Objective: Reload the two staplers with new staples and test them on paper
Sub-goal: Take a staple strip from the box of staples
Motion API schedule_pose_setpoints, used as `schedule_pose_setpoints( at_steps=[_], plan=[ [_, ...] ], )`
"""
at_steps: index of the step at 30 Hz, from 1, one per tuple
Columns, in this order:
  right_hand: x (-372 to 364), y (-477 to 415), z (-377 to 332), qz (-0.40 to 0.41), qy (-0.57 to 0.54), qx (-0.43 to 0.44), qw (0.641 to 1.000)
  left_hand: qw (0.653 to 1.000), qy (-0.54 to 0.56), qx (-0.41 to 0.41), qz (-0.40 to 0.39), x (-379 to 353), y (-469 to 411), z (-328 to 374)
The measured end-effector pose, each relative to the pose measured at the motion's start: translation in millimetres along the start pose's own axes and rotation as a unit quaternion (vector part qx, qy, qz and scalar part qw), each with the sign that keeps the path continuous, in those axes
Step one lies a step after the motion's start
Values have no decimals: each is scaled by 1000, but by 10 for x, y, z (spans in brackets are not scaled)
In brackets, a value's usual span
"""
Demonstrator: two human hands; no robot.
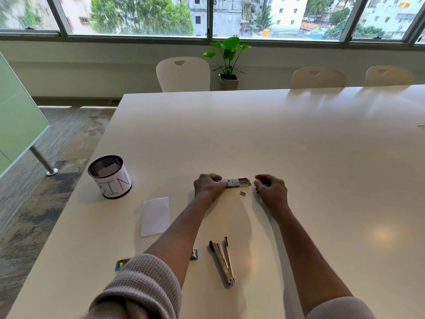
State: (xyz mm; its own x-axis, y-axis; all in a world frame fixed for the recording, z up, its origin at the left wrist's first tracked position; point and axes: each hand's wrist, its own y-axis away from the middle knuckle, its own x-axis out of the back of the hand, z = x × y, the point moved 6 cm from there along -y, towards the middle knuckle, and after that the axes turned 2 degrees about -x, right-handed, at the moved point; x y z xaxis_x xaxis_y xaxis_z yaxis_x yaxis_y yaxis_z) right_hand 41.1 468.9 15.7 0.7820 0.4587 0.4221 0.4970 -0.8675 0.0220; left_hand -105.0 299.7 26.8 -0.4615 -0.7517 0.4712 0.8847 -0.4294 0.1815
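Fingers (221,181) of left hand (209,186) grip staple box (239,182), well inside table (299,146) edges.

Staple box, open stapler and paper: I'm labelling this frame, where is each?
staple box (235,182), head view, on its printed top.
open stapler (221,259), head view, on its metal channel.
paper (155,215), head view, on the sheet's middle.

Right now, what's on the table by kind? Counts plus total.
Staplers: 2 (silver stapler, blue stapler, partly hidden)
Staple box: 1
Loose staple piece: 1
Paper sheet: 1
Mesh bin: 1
Total: 6
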Motion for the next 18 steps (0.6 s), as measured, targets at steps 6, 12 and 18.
schedule_pose_setpoints(
  at_steps=[6, 12, 18],
  plan=[
    [-119, -76, -124, -28, 32, -15, 999, 1000, -14, -8, -4, -6, 16, 13],
    [-186, -89, -133, -33, 20, -30, 999, 1000, -9, -26, -6, -8, 5, 12],
    [-210, -66, -154, -32, 24, -30, 999, 999, -13, -30, -7, -13, 0, 5]
  ],
)
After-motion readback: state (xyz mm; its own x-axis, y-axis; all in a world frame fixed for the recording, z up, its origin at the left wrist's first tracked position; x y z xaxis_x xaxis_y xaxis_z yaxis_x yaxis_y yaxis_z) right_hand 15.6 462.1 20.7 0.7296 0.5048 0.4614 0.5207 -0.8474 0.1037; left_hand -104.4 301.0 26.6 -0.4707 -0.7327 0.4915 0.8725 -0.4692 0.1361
